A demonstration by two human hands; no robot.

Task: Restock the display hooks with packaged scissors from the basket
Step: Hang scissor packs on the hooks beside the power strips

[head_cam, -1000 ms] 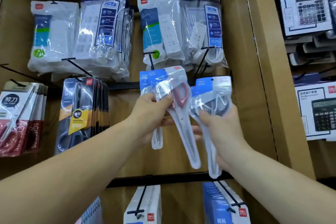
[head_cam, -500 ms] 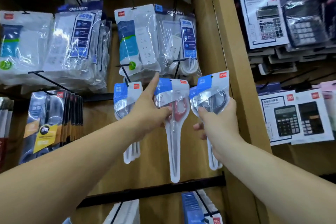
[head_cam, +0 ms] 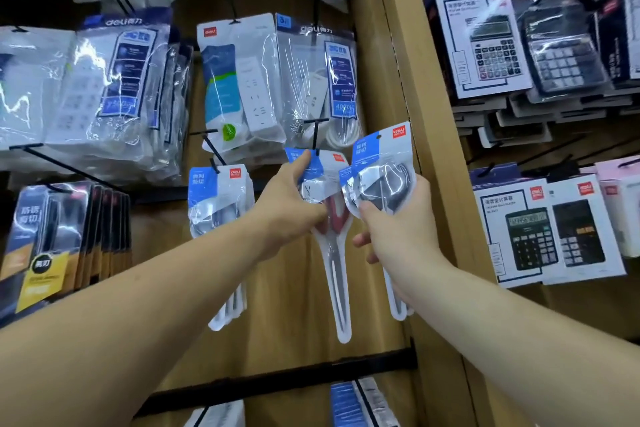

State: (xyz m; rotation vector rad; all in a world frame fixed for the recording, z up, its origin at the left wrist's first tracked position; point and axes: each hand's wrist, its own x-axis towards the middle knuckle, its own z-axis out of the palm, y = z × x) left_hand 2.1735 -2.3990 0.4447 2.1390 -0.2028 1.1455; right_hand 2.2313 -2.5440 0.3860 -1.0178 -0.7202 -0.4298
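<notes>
Scissors pack with red handles (head_cam: 337, 270) sits at the centre of the frame, its blue header raised to the tip of a black hook (head_cam: 316, 135). Half a second ago one digit of the left hand (head_cam: 291, 204) stood straight up beside that header; it now lies against the header's upper left corner. Whether the hole is over the hook cannot be told. The second pack (head_cam: 381, 177), with dark handles, has stayed right of centre, tilted, and its lower left corner overlaps the first pack.

Left hand: closed narrowly on the upper part of the red-handled pack, with fingers curled round its front. Right hand (head_cam: 398, 229): wrapped round the body of the second pack, thumb across the front, fingers round the right edge.

To the left of centre, more packs (head_cam: 218, 198) hang on the next hook (head_cam: 213, 156). Bare wooden board shows between them and the held pack. A wooden post (head_cam: 426, 149) stands just beside the right hand. Bagged power strips (head_cam: 242, 87) hang close above both hooks. A black rail (head_cam: 277, 381) crosses below the pack tips, apart from them. Boxed calculators (head_cam: 498, 45) fill the right of the frame.
</notes>
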